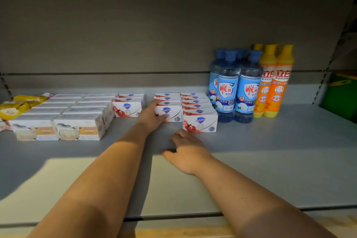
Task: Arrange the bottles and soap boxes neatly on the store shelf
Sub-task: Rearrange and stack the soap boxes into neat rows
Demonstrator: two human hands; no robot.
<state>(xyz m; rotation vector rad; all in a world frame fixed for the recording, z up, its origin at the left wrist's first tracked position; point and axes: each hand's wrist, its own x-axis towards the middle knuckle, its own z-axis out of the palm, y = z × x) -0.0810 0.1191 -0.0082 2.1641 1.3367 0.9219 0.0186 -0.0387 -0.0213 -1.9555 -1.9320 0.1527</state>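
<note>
- Lying in two rows at the left of the shelf (289, 141), sheep soap boxes (58, 123).
- Left hand (151, 115) grips the front red-and-white soap box (172, 111) of the middle row.
- Right hand (186, 150) rests on the shelf, fingers loosely curled, holding nothing.
- Blue bottles (237, 87) and orange bottles (274, 83) stand upright, touching, at the right.

White soap boxes (200, 122) carry the blue Safeguard shield above the word DETOX. Blue bottles (227, 87) read 雕牌 and 1次冲洗; orange bottles (280, 81) read 立白 and 食品用. Print on the sheep-picture boxes (80, 128) is too blurred to read.
</note>
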